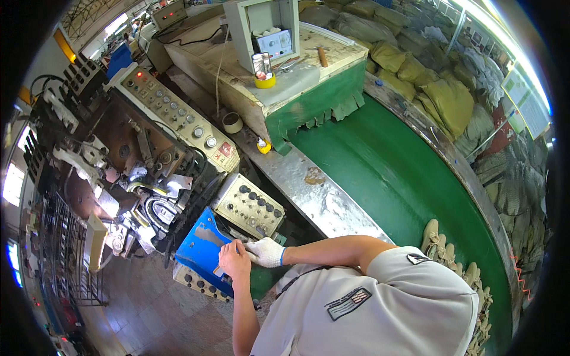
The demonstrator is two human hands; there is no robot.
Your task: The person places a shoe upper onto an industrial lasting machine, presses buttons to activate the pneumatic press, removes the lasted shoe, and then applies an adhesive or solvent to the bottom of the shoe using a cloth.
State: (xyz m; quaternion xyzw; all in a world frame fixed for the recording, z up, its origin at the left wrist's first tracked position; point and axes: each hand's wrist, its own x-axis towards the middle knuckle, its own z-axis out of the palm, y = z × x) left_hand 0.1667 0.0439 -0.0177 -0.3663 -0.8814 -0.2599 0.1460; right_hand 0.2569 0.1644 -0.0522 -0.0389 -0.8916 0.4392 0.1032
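Note:
My bare left hand (236,261) is closed above a blue metal panel (200,240), its fingers bent beside my right hand. My right hand (266,252) wears a white knitted glove and is closed too, its fingertips meeting the left fingers. What lies between the two hands is mostly hidden; only a small pale edge shows below the left hand. Just under the gloved hand is a dark green surface (261,280). Close by stands a beige control box (248,206) with several black knobs, and another knobbed box (202,286) sits under the panel.
At the left stands a machine with metal clamps (157,210) and a long control panel (172,110). A green conveyor belt (380,154) with a metal edge (332,202) curves past, carrying several beige shoes (449,255). Sacks (442,107) are piled beyond. Yellow tape (265,81) lies on a bench.

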